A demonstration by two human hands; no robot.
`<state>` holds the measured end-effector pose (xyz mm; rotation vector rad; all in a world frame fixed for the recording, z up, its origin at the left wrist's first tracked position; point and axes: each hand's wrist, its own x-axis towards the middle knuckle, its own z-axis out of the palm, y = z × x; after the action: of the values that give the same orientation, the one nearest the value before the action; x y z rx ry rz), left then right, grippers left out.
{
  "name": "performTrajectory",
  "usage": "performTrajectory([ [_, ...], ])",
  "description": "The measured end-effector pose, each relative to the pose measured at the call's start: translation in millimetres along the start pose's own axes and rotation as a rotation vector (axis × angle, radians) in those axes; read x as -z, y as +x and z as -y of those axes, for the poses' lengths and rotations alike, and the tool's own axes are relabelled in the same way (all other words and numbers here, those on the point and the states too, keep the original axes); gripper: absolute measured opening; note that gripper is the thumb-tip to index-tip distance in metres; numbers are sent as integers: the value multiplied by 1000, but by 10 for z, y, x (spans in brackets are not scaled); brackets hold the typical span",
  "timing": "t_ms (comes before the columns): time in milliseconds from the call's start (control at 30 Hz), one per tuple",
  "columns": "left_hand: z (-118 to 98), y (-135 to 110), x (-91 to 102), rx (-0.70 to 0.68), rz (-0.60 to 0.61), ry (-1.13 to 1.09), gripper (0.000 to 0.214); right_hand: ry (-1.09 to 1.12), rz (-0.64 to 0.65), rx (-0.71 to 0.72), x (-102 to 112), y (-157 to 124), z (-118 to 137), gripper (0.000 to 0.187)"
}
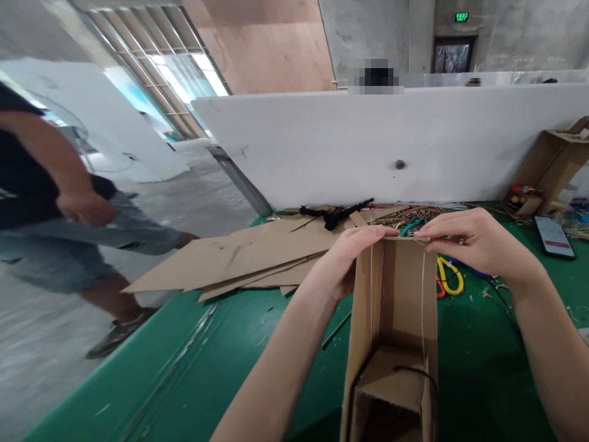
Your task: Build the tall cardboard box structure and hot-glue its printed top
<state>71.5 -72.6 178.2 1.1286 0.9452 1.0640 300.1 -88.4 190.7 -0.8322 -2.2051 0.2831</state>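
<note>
A tall, narrow cardboard box [407, 294], open toward me, stands on the green table. Two pale strings run down its inside, a left string [372, 288] and a right string [423, 294]. My left hand [350, 255] is closed around the upper left side, its fingers over the top rim. At the top right corner my right hand [469, 239] pinches, with thumb and fingertips where the right string meets the rim; the exact grip is partly hidden. Lower inside is a cardboard shelf [391, 371] with a thin black cord [414, 370] across it.
Flat cardboard sheets [243, 255] overhang the table [207, 368] at left, with black cord [335, 215] behind. Yellow-handled scissors [453, 276] and a phone [554, 236] lie at right. Another cardboard structure [547, 166] stands before the white partition [322, 147]. A person [69, 184] is at far left.
</note>
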Motion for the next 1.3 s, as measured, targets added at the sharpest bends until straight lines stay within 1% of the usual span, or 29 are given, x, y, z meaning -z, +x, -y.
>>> performTrajectory([
  [67,11,12,8,81,66,7,43,31,9,-20,8,0,-21,16],
  [100,12,13,10,97,81,5,44,44,12,-27,10,1,-28,16],
  [300,-4,-24,-10,77,59,28,51,73,23,-51,10,3,-29,14],
  [433,-8,-43,-16,50,45,73,50,105,20,-61,17,-6,-22,13],
  [600,-29,-47,-3,14,26,72,46,117,70,-117,19,-4,-16,18],
  [667,-53,-62,0,-16,13,69,46,81,60,-91,4,3,-2,20],
  [833,-120,-153,-16,-125,-45,145,44,12,-51,1,-32,5,42,21],
  [933,-141,-190,-37,-169,-52,183,40,17,-66,45,-28,-6,38,19],
  [1000,-145,-194,-47,-171,-42,190,39,21,-70,69,-22,-13,28,19],
  [1167,-154,-202,-43,-188,-30,217,38,3,-76,75,-10,-18,42,19],
  [1300,-162,-219,-26,-162,-44,232,43,-17,-54,26,-4,-16,56,19],
])
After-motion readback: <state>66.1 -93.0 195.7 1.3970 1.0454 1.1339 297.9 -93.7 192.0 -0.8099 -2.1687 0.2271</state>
